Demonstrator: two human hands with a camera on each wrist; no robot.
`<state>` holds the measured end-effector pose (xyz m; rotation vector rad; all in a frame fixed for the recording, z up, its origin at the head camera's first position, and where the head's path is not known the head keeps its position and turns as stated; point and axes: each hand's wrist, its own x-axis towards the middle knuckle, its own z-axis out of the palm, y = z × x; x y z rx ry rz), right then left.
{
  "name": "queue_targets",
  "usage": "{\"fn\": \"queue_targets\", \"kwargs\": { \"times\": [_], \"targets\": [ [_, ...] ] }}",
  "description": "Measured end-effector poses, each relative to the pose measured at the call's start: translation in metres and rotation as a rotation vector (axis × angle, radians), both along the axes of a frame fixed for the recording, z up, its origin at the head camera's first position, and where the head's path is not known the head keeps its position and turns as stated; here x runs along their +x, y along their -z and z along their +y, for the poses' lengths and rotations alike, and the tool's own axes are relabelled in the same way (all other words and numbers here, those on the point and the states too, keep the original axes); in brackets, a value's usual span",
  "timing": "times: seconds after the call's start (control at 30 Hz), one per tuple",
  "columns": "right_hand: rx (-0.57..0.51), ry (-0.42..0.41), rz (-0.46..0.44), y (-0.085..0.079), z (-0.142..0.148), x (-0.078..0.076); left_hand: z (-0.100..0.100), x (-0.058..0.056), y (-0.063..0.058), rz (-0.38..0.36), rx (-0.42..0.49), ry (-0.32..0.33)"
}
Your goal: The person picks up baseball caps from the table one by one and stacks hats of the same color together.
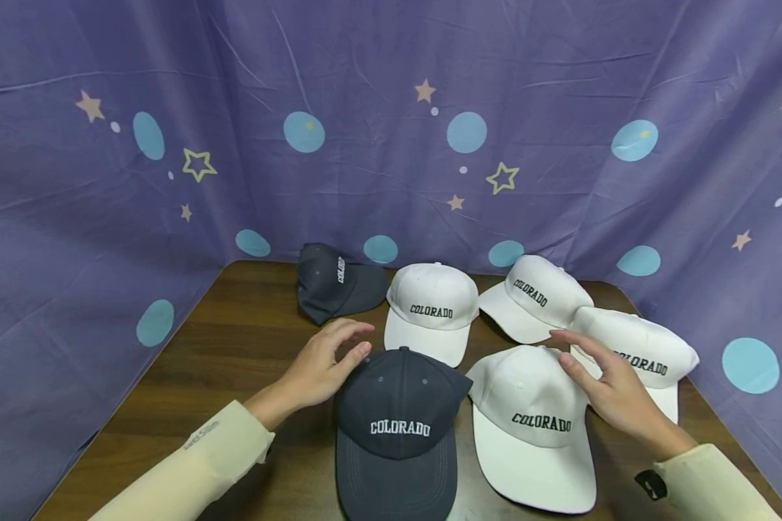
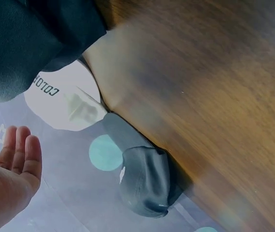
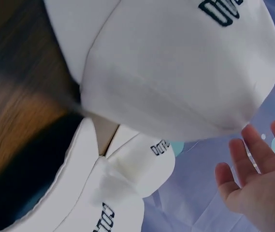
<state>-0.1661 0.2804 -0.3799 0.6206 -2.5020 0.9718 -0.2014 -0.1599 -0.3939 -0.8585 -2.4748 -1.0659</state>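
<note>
A dark grey baseball cap (image 1: 397, 394) with white COLORADO lettering stands at the front of the table, brim towards me. My left hand (image 1: 319, 369) is beside its crown, fingers loosely bent and holding nothing. To the right is a white baseball cap (image 1: 537, 463) with black COLORADO lettering, its brim also towards me. At that cap's right upper side hovers my right hand (image 1: 619, 391), fingers extended and nothing in its grasp. In the right wrist view its fingertips appear near the edge of the white crown (image 3: 185, 72); whether they touch I cannot tell.
Behind the front pair, a second dark cap (image 1: 329, 282) lies turned sideways at the back left. A white cap (image 1: 430, 289) is at the back middle, with two more white caps, one farther back (image 1: 547, 286) and one (image 1: 632, 336) at the right. A purple curtain (image 1: 378, 65) surrounds the wooden table (image 1: 234, 318).
</note>
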Motion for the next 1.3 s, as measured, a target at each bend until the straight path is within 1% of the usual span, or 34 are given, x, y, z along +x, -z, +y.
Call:
{"fn": "queue_targets", "kwargs": {
  "times": [0.27, 0.4, 0.53, 0.67, 1.0, 1.2, 1.3],
  "targets": [
    [0.024, 0.098, -0.054, 0.0, 0.016, -0.007, -0.011, 0.005, -0.001, -0.014, -0.003, -0.054],
    [0.033, 0.133, -0.097, -0.002, 0.023, -0.008, -0.014, 0.006, -0.001, -0.017, 0.004, -0.065],
    [0.046, 0.153, -0.12, -0.005, 0.028, -0.008, -0.017, 0.007, -0.002, -0.01, -0.006, -0.076],
    [0.056, 0.166, -0.134, -0.005, 0.034, -0.011, -0.021, 0.008, -0.002, -0.002, -0.025, -0.085],
    [0.096, 0.228, -0.165, -0.003, 0.056, -0.021, -0.027, 0.016, 0.0, -0.012, -0.078, -0.071],
    [0.123, 0.257, -0.179, -0.006, 0.074, -0.027, -0.029, 0.021, -0.001, -0.006, -0.092, -0.074],
    [0.149, 0.286, -0.19, -0.006, 0.084, -0.031, -0.029, 0.023, 0.0, -0.002, -0.095, -0.072]
  ]
}}
